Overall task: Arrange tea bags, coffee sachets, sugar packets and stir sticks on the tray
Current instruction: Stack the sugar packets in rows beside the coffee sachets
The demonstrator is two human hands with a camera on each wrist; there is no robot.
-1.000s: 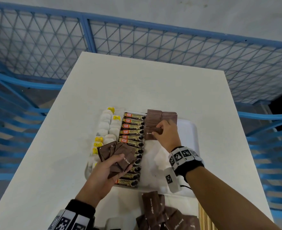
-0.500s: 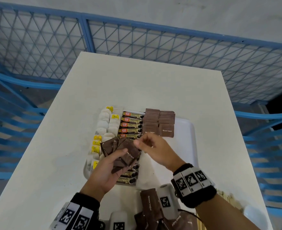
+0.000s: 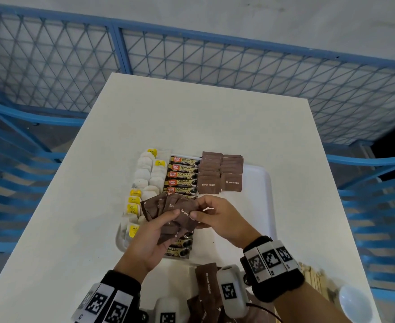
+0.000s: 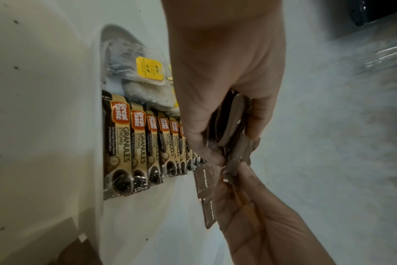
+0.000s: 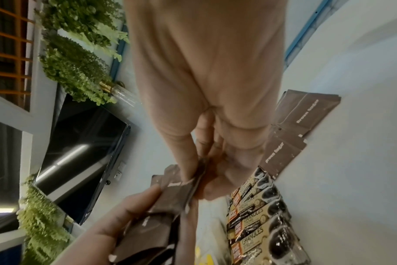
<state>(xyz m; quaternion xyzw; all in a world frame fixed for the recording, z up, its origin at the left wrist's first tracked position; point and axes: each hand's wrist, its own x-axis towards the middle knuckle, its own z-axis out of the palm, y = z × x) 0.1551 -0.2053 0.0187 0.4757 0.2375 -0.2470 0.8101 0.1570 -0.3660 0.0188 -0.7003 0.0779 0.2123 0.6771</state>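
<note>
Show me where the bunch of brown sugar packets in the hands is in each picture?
Head view: the bunch of sugar packets is low in the middle, held by the left hand.
Left wrist view: right of the middle, edge-on in the fingers.
Right wrist view: at the bottom, left of the middle.
Shared landmark: the row of coffee sachets beside it.

Two hands, left hand (image 3: 145, 238) and right hand (image 3: 219, 220); one white tray (image 3: 259, 206); two columns of Brown Sugar packets (image 3: 221, 173) beyond the fingertips; one fan of Brown Sugar packets (image 3: 168, 215) between the fingers, number unclear
</note>
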